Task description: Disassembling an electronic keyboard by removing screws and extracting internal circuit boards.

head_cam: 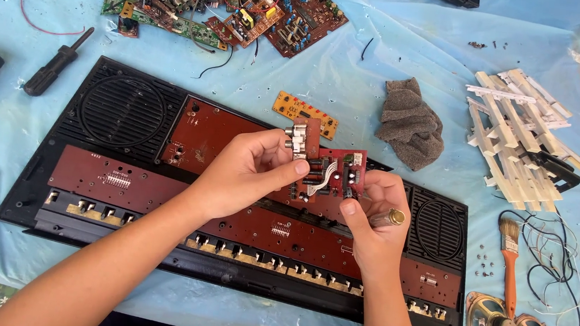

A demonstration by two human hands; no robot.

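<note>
- Circuit board (328, 174) was small, reddish-brown, with a metal jack block, mid-frame.
- Left hand (246, 173) pinched its left end; right hand (373, 217) gripped its right edge plus a brass-tipped tool (387, 217).

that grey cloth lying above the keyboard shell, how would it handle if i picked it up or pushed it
The grey cloth lies crumpled in soft folds, so it would probably hang limp when lifted rather than hold its shape. It looks light and knitted, so likely easy to pinch. Pushed across the blue sheet, it would more likely bunch up than slide or roll.
</note>
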